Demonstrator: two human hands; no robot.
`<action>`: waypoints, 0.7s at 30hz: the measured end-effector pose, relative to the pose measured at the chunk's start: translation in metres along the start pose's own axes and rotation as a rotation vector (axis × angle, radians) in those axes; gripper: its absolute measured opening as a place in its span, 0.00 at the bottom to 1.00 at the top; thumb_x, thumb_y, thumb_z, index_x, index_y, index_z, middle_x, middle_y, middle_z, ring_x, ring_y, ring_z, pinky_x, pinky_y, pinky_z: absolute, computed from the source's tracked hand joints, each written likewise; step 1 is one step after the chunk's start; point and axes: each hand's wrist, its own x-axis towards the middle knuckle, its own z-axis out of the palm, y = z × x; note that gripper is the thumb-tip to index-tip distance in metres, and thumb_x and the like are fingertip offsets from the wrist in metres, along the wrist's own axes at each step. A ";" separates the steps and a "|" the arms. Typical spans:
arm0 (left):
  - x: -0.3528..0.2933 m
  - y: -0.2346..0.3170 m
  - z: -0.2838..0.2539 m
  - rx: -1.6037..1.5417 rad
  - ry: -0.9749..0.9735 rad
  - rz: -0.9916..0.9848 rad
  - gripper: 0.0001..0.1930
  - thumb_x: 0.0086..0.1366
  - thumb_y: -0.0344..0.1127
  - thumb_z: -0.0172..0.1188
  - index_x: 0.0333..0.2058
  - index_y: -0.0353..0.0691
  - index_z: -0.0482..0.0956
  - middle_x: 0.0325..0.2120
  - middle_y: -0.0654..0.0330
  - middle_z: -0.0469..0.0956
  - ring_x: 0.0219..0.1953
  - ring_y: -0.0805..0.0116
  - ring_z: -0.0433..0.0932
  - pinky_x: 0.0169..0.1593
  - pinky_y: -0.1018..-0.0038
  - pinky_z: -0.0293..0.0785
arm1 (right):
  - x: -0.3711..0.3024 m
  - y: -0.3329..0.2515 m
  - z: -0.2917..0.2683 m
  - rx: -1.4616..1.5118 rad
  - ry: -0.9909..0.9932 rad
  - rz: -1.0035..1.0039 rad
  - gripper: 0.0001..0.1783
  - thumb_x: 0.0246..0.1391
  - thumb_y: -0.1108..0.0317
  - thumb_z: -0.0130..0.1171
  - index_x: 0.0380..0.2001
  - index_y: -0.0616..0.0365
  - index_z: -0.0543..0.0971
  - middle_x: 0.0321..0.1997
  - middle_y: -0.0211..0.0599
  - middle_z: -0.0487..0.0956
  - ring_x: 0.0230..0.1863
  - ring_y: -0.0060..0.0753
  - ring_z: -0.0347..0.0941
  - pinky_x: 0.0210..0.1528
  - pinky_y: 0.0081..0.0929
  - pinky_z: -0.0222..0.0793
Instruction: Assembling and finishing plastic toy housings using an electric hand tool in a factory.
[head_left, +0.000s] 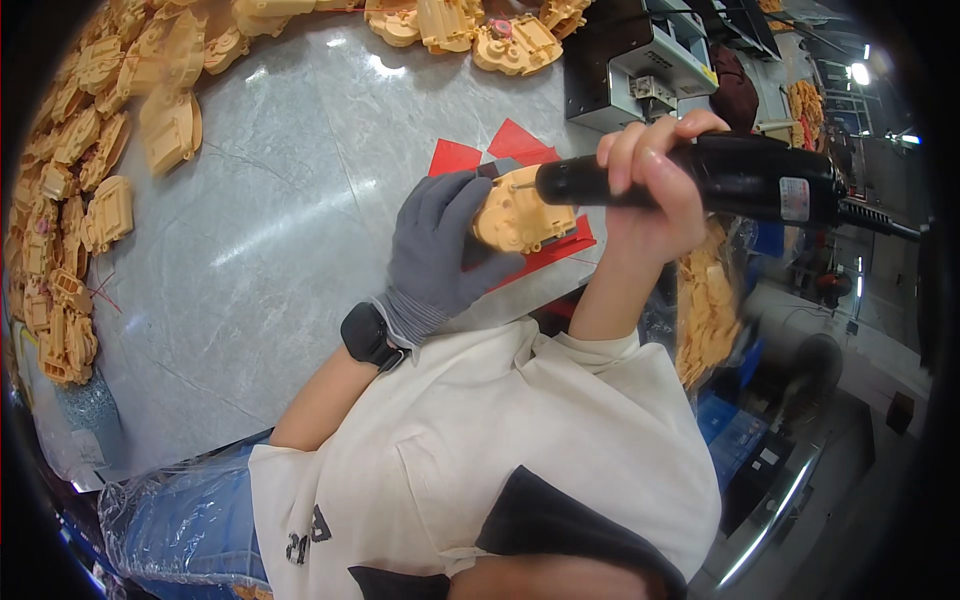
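From the head camera, the yellow plastic part is the landmark: it lies on a red sheet near the far edge of the grey marble table. The left hand, in a grey knit glove, lies just left of the part and touches it, thumb curled under the near side and fingers wrapped over its left end, so it is closed around the part and pins it to the sheet. A black watch sits on that wrist. The right hand, bare, is to the right of the part and slightly beyond it, fingers wrapped tight round the black electric screwdriver. The tool's long axis runs nearly level from right to left, and its thin bit meets the upper face of the part. So the left hand is the nearer one, in contact; the right reaches the part only through the tool.

The part looks like a moulded shell, pale orange-yellow, rounded, with raised ribs and small recesses; whether a screw sits under the bit I cannot tell.

Left of the part and beyond it, many similar yellow shells are heaped along the table's rim. Behind the part, to the right, stands a grey machine box.
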 end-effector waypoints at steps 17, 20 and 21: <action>-0.002 -0.003 0.002 0.018 0.008 0.035 0.35 0.47 0.47 0.67 0.51 0.40 0.64 0.47 0.51 0.66 0.49 0.51 0.65 0.53 0.59 0.62 | 0.001 0.002 0.010 -0.213 0.034 0.069 0.18 0.41 0.80 0.48 0.39 0.59 0.64 0.18 0.35 0.66 0.17 0.29 0.62 0.30 0.32 0.63; -0.002 -0.004 0.004 0.008 0.017 0.054 0.35 0.47 0.47 0.67 0.51 0.40 0.64 0.47 0.51 0.66 0.49 0.50 0.65 0.53 0.59 0.62 | -0.001 0.002 0.008 -0.201 0.012 0.070 0.19 0.41 0.80 0.49 0.40 0.59 0.65 0.18 0.35 0.65 0.16 0.29 0.62 0.30 0.32 0.63; -0.002 -0.004 0.003 0.008 0.017 0.052 0.35 0.47 0.47 0.67 0.51 0.40 0.64 0.47 0.51 0.66 0.49 0.50 0.65 0.53 0.59 0.62 | -0.001 0.001 0.008 -0.201 0.011 0.071 0.19 0.41 0.80 0.49 0.40 0.59 0.65 0.18 0.35 0.65 0.16 0.29 0.62 0.30 0.32 0.63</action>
